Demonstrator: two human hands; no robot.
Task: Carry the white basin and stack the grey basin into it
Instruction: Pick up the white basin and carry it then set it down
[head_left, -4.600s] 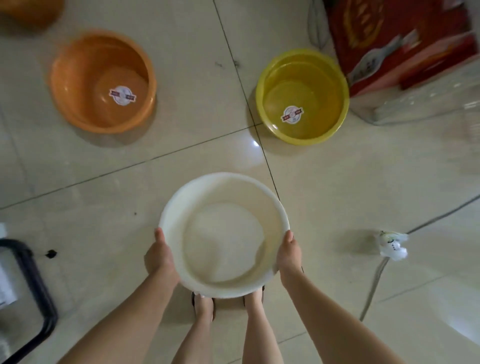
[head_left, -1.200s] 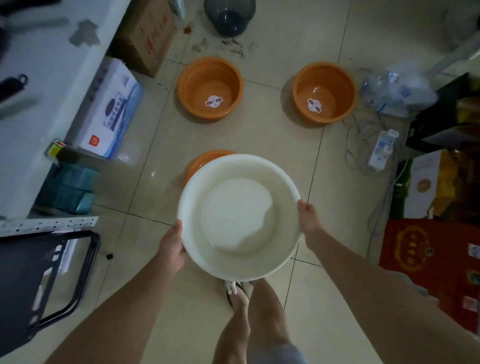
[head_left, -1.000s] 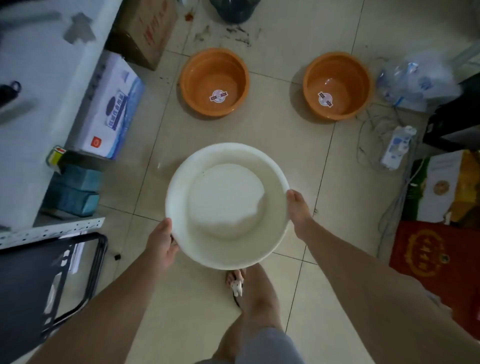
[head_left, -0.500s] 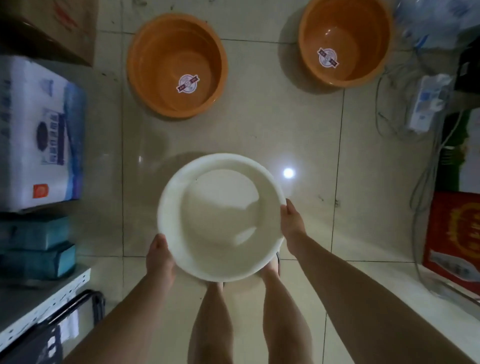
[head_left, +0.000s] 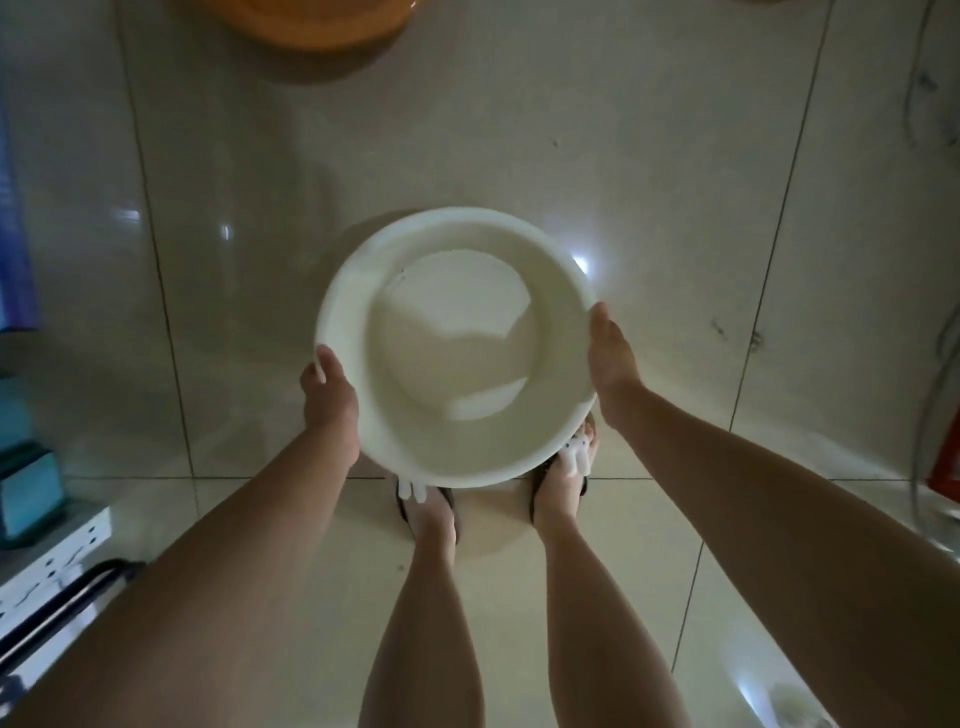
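The white basin (head_left: 454, 345) is round, empty and held level in front of me, above my feet. My left hand (head_left: 330, 400) grips its left rim, thumb on top. My right hand (head_left: 610, 358) grips the right rim the same way. The grey basin does not appear in this view.
An orange basin (head_left: 306, 23) sits on the tiled floor at the top edge, partly cut off. Blue and teal boxes (head_left: 23, 473) and a white perforated shelf edge (head_left: 52, 564) line the left side. Cables (head_left: 935, 395) run down the right, beside a red box (head_left: 948, 467).
The view has tilted down and moved forward. The orange basins slid toward the top edge and only one remains partly visible. Both hands still hold the white basin.
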